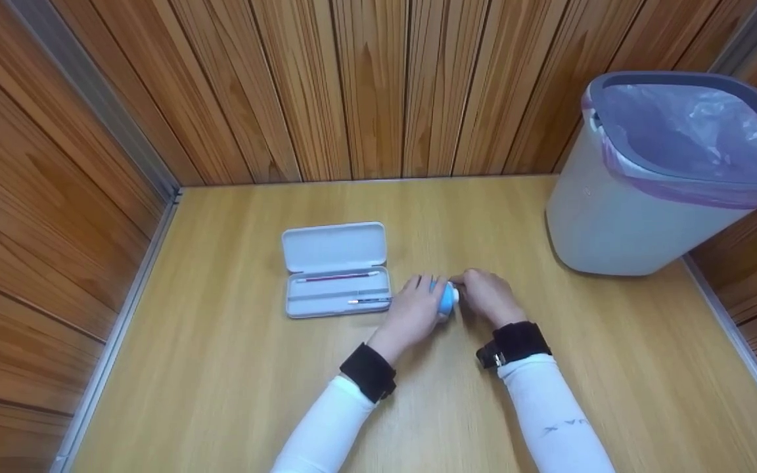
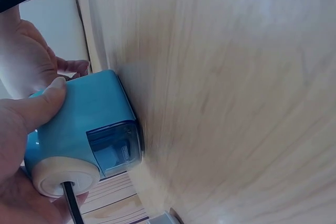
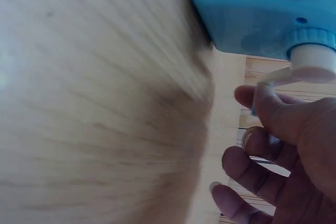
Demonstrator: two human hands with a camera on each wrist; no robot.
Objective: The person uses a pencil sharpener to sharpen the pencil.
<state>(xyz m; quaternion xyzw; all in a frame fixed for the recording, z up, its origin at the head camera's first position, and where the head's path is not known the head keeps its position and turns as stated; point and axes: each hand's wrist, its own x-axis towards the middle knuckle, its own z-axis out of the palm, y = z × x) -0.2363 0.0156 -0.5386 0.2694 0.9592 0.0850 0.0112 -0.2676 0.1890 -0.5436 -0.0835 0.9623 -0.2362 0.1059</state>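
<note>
My left hand [image 1: 414,305] grips a blue crank pencil sharpener [image 2: 84,108], its thumb lying along the body. A dark pencil [image 2: 72,203] is stuck into the round cream-coloured front of the sharpener, with its tip hidden inside. The white-ended rear part of that pencil reaches over the edge of the pencil case in the head view. On the other side, my right hand [image 1: 491,297] pinches the crank handle [image 3: 278,78] between thumb and index finger; its other fingers are loosely bent. The sharpener rests close over the table, with a see-through shavings drawer [image 2: 116,149].
An open pale grey pencil case [image 1: 334,248] lies left of the hands, lid back, with a red pencil [image 1: 337,277] inside. At the right stands a light bin [image 1: 615,220] with a pinkish liner. Wood-panelled walls [image 1: 372,92] border the table's back and sides.
</note>
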